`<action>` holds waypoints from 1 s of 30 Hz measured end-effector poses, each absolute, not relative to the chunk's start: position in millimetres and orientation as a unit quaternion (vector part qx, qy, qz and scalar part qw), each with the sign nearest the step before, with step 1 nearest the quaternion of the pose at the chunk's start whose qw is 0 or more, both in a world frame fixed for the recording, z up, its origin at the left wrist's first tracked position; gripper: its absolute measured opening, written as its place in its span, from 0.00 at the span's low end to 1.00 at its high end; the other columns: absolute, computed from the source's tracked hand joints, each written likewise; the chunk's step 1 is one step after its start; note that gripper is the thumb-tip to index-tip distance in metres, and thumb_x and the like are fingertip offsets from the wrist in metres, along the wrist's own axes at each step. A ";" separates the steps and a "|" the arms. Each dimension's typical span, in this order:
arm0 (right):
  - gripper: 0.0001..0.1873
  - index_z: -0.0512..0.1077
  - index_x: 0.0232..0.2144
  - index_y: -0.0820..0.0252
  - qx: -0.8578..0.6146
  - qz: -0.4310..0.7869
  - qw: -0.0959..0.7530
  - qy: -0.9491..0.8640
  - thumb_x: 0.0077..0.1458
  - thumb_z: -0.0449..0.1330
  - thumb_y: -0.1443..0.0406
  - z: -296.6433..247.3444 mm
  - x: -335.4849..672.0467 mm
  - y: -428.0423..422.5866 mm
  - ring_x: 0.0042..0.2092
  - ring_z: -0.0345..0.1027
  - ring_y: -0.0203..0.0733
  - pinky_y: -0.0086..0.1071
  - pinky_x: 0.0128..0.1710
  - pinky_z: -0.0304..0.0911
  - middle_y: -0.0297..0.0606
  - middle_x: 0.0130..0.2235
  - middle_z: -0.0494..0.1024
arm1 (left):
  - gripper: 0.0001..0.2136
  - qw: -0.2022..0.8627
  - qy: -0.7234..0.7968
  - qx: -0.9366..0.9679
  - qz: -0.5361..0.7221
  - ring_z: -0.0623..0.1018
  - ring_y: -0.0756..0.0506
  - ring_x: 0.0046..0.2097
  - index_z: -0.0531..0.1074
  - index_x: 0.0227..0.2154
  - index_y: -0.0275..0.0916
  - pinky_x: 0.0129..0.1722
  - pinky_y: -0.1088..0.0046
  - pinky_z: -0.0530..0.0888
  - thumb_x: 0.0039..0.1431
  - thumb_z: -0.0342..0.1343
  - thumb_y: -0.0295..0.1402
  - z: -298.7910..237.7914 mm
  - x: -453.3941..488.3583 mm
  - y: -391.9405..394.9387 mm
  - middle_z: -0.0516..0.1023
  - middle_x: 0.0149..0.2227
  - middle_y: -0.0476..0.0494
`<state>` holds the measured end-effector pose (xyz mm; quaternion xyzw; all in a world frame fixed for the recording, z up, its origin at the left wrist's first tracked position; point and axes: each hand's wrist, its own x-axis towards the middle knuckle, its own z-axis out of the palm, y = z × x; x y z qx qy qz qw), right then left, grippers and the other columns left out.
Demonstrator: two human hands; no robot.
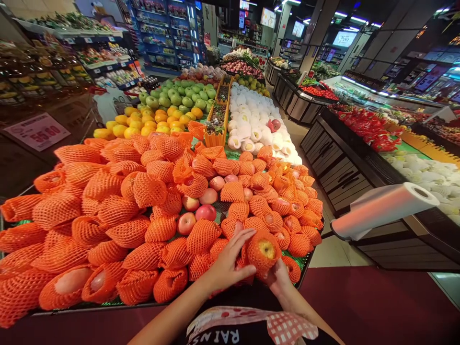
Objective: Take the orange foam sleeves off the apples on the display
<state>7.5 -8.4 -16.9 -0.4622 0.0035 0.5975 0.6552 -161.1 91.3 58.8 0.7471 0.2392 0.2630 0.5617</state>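
An apple in an orange foam net (263,255) is held up at the front of the fruit display, its yellowish end showing through the net's opening. My right hand (279,280) grips it from below and the right, with most of the fingers hidden behind it. Just left of the apple is my left hand (230,262), open, fingers stretched forward and thumb apart; whether it touches the net cannot be made out. Around both hands lie many netted fruits (204,235). Several bare reddish apples (206,212) sit among them, beyond my left hand.
Yellow fruit (132,122), green fruit (183,96) and white-netted fruit (251,112) lie farther back, with a yellow divider (215,139) between sections. A plastic bag roll (391,208) juts out on the right. A pink price sign (38,132) stands at left.
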 end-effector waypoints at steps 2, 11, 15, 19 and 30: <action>0.21 0.78 0.34 0.55 -0.496 0.578 0.648 0.021 0.43 0.70 0.48 -13.0 6.2 -6.0 0.40 0.77 0.47 0.36 0.35 0.73 0.36 0.38 0.84 | 0.44 0.560 0.254 0.748 0.248 0.55 0.32 0.72 0.59 0.67 0.48 0.72 0.51 0.51 0.48 0.70 0.45 58.6 -158.7 87.0 0.60 0.69 0.38; 0.24 0.77 0.41 0.50 -0.524 0.525 0.670 -0.030 0.42 0.72 0.50 -11.9 2.8 -2.1 0.44 0.77 0.44 0.35 0.40 0.75 0.34 0.44 0.83 | 0.54 0.594 0.348 0.666 0.287 0.60 0.31 0.70 0.57 0.67 0.47 0.71 0.49 0.55 0.35 0.76 0.38 40.5 -145.7 99.1 0.61 0.69 0.34; 0.30 0.77 0.49 0.50 -0.560 0.530 0.633 -0.071 0.44 0.72 0.49 -17.1 8.8 -5.4 0.50 0.75 0.48 0.40 0.48 0.73 0.40 0.51 0.80 | 0.52 0.622 0.362 0.639 0.270 0.67 0.31 0.66 0.60 0.65 0.46 0.67 0.51 0.62 0.33 0.77 0.37 38.7 -143.3 108.5 0.67 0.65 0.34; 0.35 0.76 0.53 0.51 -0.588 0.523 0.596 -0.162 0.42 0.73 0.48 -7.3 17.9 -5.5 0.62 0.66 0.54 0.50 0.64 0.59 0.43 0.60 0.74 | 0.42 0.692 0.379 0.549 0.275 0.75 0.34 0.58 0.66 0.56 0.41 0.61 0.55 0.70 0.35 0.76 0.36 36.0 -138.4 117.2 0.75 0.56 0.33; 0.40 0.48 0.71 0.46 -0.669 0.327 0.213 -0.633 0.62 0.59 0.52 -18.7 40.8 32.4 0.74 0.26 0.59 0.64 0.69 0.33 0.40 0.74 0.35 | 0.34 0.489 0.443 0.564 0.497 0.76 0.39 0.55 0.65 0.50 0.40 0.59 0.60 0.72 0.40 0.73 0.38 91.8 -88.7 306.4 0.75 0.53 0.38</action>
